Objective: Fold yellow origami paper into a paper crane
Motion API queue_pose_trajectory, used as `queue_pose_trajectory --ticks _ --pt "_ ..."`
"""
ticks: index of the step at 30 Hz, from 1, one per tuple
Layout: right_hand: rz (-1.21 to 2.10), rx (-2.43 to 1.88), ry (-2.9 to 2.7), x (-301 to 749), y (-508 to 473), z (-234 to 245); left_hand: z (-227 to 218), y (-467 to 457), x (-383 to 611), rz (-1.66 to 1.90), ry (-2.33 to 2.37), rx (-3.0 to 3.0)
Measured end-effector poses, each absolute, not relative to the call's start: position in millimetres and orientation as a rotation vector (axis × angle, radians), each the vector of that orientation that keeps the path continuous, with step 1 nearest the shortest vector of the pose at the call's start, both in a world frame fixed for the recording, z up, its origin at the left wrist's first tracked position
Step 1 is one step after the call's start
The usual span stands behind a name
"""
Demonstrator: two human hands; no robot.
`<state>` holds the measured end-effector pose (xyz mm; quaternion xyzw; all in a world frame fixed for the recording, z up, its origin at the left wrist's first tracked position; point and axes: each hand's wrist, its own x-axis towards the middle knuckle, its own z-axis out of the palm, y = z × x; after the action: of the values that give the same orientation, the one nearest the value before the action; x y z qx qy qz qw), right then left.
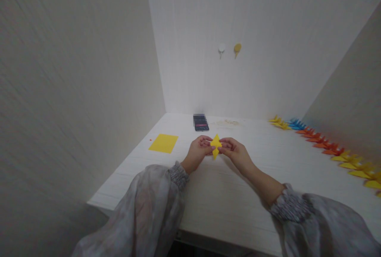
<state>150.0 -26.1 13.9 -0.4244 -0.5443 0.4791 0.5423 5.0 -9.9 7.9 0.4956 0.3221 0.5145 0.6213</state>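
Between both hands, a small piece of folded yellow paper is held upright above the white table, in a diamond shape with points at top and bottom. My left hand pinches its left side between thumb and fingers. On the right side, my right hand grips it the same way, thumb in front. The fingertips behind the paper are partly hidden. To the left of my left hand, a flat yellow paper square lies on the table.
A dark phone, partly blurred, lies near the back wall. Folded paper pieces in yellow, orange and blue line the table's right side. Two hooks, one white and one yellow, are on the back wall.
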Motion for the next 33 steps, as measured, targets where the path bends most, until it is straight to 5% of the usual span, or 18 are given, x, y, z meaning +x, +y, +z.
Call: queue_pose_trajectory --ticks 18,28,33 --pt "1.357 -1.025 -1.112 151.3 -26.3 3.4 2.5 -8.5 4.7 0.963 0.809 1.156" --pt "0.531 -1.503 -1.878 161.8 -19.6 -2.5 -0.6 -4.1 -3.9 0.823 1.348 2.137" --pt "0.454 -1.408 -2.104 166.1 -19.5 -1.4 6.2 -5.0 -10.1 0.699 1.337 2.421"
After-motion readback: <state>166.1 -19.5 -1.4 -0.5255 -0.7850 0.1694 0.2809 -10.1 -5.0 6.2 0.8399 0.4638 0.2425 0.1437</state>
